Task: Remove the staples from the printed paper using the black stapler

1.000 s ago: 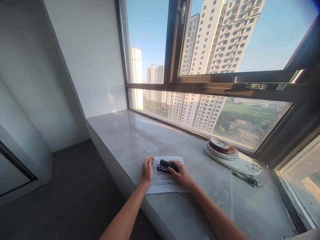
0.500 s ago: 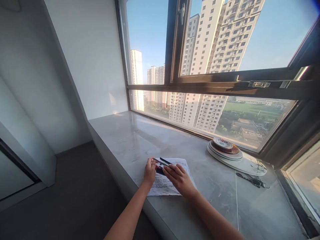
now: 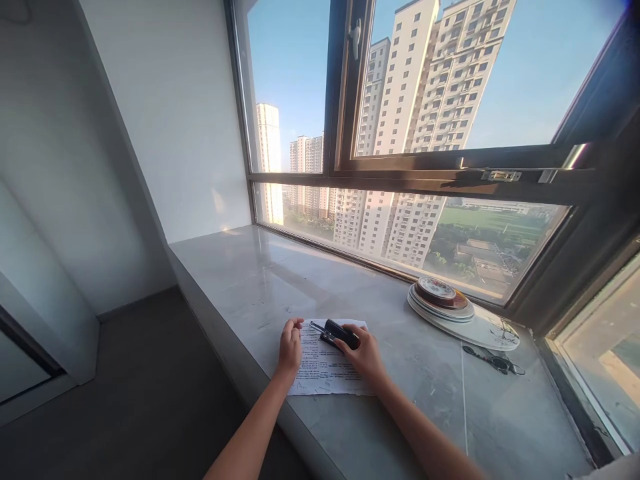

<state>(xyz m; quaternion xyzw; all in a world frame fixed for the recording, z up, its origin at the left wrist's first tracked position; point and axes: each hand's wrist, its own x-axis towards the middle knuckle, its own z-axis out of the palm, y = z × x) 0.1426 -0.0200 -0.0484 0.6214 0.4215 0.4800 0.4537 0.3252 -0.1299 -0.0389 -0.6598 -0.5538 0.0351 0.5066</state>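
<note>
A black stapler [image 3: 341,332] is gripped in my right hand [image 3: 365,353], its jaws apart and a thin metal strip sticking out toward the left. Beneath it lies a sheet of printed paper [image 3: 327,377], flat on the stone sill. My left hand [image 3: 290,347] is by the paper's left edge, apart from the stapler. Its fingers are curled closed, and whatever they may hold is too small or hidden to make out.
The grey stone sill [image 3: 225,280] ends in a front edge at the left. To the right stand stacked plates [image 3: 443,303] on a pale oval board [image 3: 493,333], with a dark keychain [image 3: 495,361] in front. A large window [image 3: 290,177] runs behind.
My left hand has come off the stapler and moved left. The stapler, held in my right hand, has turned so its body shows more. The view has shifted slightly.
</note>
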